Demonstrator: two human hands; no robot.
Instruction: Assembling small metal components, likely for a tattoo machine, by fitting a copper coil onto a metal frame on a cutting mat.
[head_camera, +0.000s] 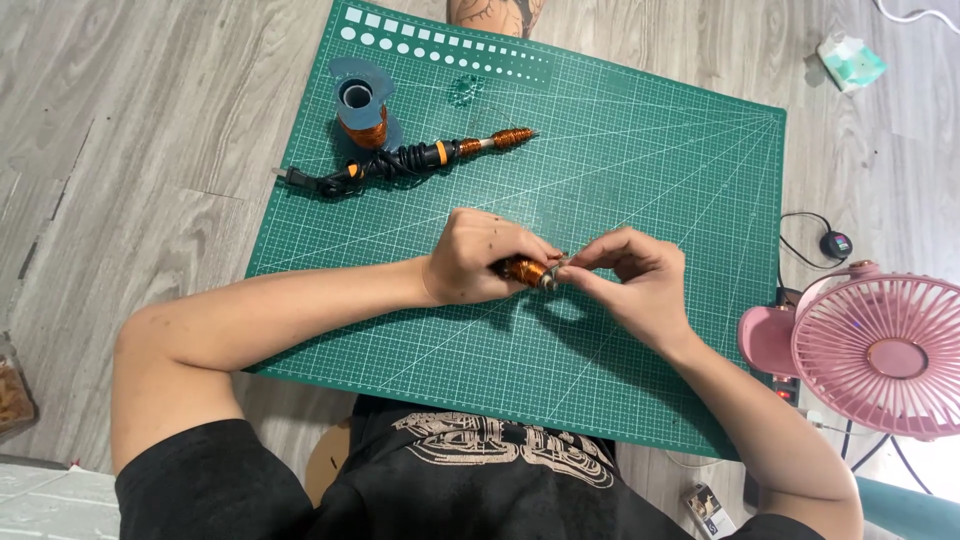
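Over the middle of the green gridded cutting mat (640, 190), the left hand (475, 258) closes around a small copper-wound coil on a metal core (528, 270), while the right hand (630, 275) pinches its tip. It looks light and rigid, the fine winding easily scratched; holding the core ends seems safest. Pale wood-look flooring (150, 150) surrounds the mat; a pink fan (885, 350) stands right.

Head camera, looking steeply down, close over green mat (620, 200)
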